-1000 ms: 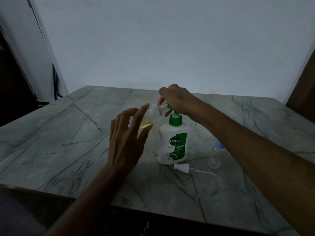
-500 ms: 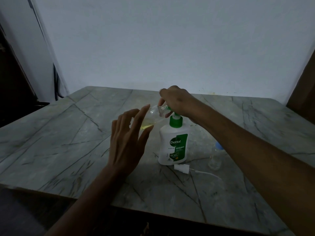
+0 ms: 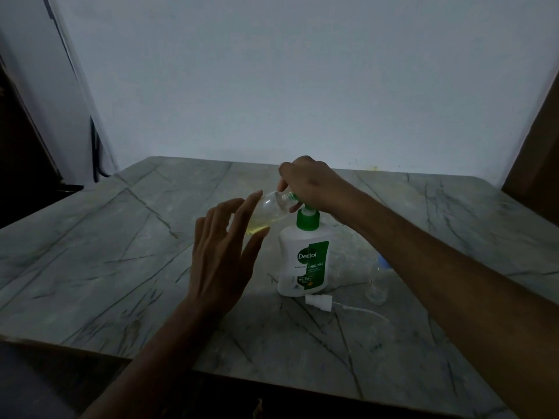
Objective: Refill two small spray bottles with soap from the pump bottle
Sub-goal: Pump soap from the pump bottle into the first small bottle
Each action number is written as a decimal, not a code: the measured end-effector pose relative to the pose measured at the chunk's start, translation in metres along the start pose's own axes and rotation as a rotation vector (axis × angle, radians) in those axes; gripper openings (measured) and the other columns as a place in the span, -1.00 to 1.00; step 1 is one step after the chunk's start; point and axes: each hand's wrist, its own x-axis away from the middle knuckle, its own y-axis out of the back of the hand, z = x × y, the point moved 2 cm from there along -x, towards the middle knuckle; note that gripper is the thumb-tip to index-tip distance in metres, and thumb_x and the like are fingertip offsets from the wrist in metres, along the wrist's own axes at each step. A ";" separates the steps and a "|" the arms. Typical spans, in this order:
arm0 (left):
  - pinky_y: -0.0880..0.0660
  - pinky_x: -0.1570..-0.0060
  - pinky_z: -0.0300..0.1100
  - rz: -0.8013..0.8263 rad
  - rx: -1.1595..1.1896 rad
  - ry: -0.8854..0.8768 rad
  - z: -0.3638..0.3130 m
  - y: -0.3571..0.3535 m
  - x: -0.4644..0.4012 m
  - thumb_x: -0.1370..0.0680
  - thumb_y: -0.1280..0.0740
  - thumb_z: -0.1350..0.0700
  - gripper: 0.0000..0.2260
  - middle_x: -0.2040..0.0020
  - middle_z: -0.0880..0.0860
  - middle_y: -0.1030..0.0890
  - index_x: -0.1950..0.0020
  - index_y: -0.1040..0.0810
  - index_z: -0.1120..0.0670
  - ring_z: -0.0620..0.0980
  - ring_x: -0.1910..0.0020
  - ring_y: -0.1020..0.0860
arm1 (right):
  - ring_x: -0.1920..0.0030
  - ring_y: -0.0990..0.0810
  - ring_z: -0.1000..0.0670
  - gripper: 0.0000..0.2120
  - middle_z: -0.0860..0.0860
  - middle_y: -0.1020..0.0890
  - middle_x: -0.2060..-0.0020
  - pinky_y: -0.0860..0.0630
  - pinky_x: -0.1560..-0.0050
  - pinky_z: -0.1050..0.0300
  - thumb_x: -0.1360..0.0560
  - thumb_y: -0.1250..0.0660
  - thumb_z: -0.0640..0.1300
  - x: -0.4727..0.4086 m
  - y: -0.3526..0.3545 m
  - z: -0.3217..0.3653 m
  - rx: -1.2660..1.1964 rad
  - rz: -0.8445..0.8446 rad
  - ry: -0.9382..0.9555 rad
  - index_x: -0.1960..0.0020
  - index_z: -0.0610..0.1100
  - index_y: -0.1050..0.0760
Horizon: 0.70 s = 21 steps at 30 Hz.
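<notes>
Still, little has changed: on the table (image 3: 121, 237) the pump bottle (image 3: 302, 264) stands as before. The right hand (image 3: 311, 184) stays curled over its pump head, and the left hand (image 3: 223, 252) still cradles the tilted small bottle (image 3: 269, 211), fingers loosely spread. The second small bottle (image 3: 377, 282) and loose spray cap (image 3: 317, 301) lie unmoved
</notes>
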 end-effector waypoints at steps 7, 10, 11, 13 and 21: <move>-0.37 -0.11 -0.03 -0.005 0.010 0.005 -0.002 0.002 -0.001 -0.63 -0.28 -0.07 -0.46 -0.29 0.25 -0.52 -0.58 -0.31 0.08 0.14 -0.19 -0.46 | 0.10 -0.63 -0.03 -0.60 -0.10 -0.64 0.00 -0.59 0.00 0.01 -0.68 -0.07 0.05 -0.003 0.007 0.008 0.039 -0.004 0.034 -0.19 -0.19 -0.55; -0.35 -0.13 -0.06 -0.006 0.008 0.003 -0.001 0.002 0.001 -0.64 -0.28 -0.06 -0.47 -0.29 0.25 -0.53 -0.57 -0.32 0.08 0.14 -0.19 -0.46 | 0.12 -0.67 -0.05 -0.61 -0.08 -0.64 0.07 -0.63 -0.06 -0.03 -0.67 -0.09 0.04 -0.004 0.001 0.002 0.005 0.004 0.011 -0.17 -0.20 -0.56; -0.36 -0.13 -0.06 -0.002 0.009 0.004 -0.001 0.001 0.001 -0.63 -0.28 -0.06 -0.47 -0.29 0.25 -0.53 -0.57 -0.32 0.08 0.14 -0.19 -0.46 | 0.08 -0.68 -0.08 -0.60 -0.09 -0.65 0.04 -0.63 -0.12 -0.10 -0.66 -0.09 0.06 -0.004 -0.001 0.000 -0.004 0.006 -0.006 -0.16 -0.19 -0.56; -0.38 -0.12 -0.03 0.008 0.010 0.004 -0.001 0.001 0.000 -0.63 -0.28 -0.06 -0.47 -0.29 0.26 -0.53 -0.57 -0.32 0.07 0.14 -0.20 -0.46 | 0.02 -0.68 -0.13 -0.59 -0.13 -0.65 0.01 -0.62 -0.17 -0.18 -0.64 -0.10 0.08 -0.003 -0.002 -0.001 -0.019 0.009 -0.014 -0.15 -0.18 -0.57; -0.36 -0.12 -0.06 -0.005 0.002 0.001 -0.001 0.001 0.000 -0.63 -0.29 -0.07 -0.46 -0.30 0.23 -0.50 -0.58 -0.31 0.08 0.14 -0.19 -0.47 | 0.12 -0.64 -0.03 -0.61 -0.09 -0.65 0.04 -0.60 0.04 0.03 -0.68 -0.07 0.04 -0.005 0.007 0.005 0.043 -0.004 0.039 -0.16 -0.19 -0.56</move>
